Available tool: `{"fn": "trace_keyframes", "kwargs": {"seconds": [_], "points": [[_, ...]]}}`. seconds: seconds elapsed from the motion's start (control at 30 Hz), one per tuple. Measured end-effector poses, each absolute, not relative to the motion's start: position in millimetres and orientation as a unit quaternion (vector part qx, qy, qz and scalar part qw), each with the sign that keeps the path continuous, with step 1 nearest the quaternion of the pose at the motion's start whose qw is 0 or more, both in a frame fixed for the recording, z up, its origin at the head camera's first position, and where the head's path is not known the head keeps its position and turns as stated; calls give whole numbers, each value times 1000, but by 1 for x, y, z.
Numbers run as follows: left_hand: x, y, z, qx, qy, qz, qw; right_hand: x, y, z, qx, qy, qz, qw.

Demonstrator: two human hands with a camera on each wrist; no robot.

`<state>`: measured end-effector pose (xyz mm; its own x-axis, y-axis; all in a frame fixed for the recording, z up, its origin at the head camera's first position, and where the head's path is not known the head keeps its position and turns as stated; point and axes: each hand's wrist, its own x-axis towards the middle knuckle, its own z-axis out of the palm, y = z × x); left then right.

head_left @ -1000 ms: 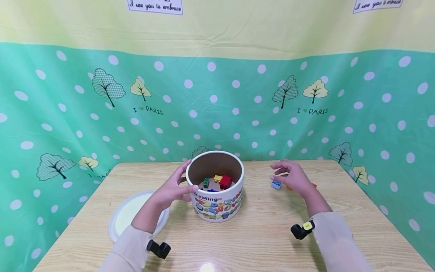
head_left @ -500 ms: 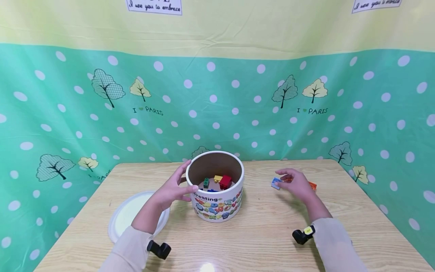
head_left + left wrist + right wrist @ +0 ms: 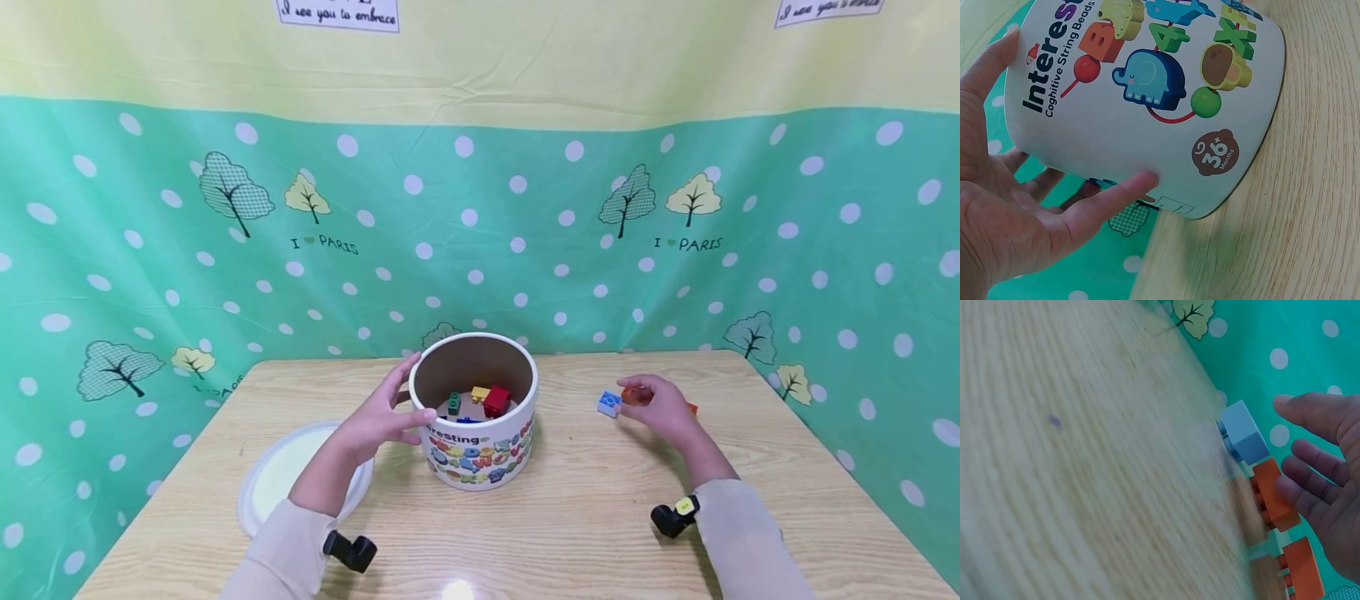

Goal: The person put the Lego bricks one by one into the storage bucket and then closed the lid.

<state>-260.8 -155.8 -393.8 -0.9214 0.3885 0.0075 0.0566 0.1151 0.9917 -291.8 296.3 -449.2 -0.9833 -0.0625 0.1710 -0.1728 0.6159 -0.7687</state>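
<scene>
A white tub (image 3: 480, 458) printed with colourful letters and animals stands mid-table, with several toy bricks inside: a red brick (image 3: 497, 402), a yellow brick (image 3: 480, 394), a green brick (image 3: 454, 403) and some blue. My left hand (image 3: 382, 417) rests against the tub's left side, thumb by the front rim and fingers spread. Over at the right, my right hand (image 3: 662, 406) reaches around an orange brick (image 3: 1275, 494), with thumb and fingers apart in the right wrist view. A light blue brick (image 3: 609, 403) lies just left of its fingertips, and a second orange brick (image 3: 1304, 569) is partly hidden.
A round white lid (image 3: 288, 475) lies left of the tub, partly under the left forearm. The wooden table (image 3: 555, 533) ends at a green dotted curtain (image 3: 517, 242) behind and at both sides. A black camera (image 3: 350, 550) sits on the left wrist.
My right hand has come down from above the bricks and drawn slightly right, to the orange brick beside the light blue one. The left hand stays at the tub.
</scene>
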Motion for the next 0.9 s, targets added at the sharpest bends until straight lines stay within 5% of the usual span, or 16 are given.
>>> {"fn": "trace_keyframes", "kwargs": {"seconds": [0.9], "points": [[-261,-155,-393,156,734,648,128,-304,285,-466,50,-896,440,40]]}}
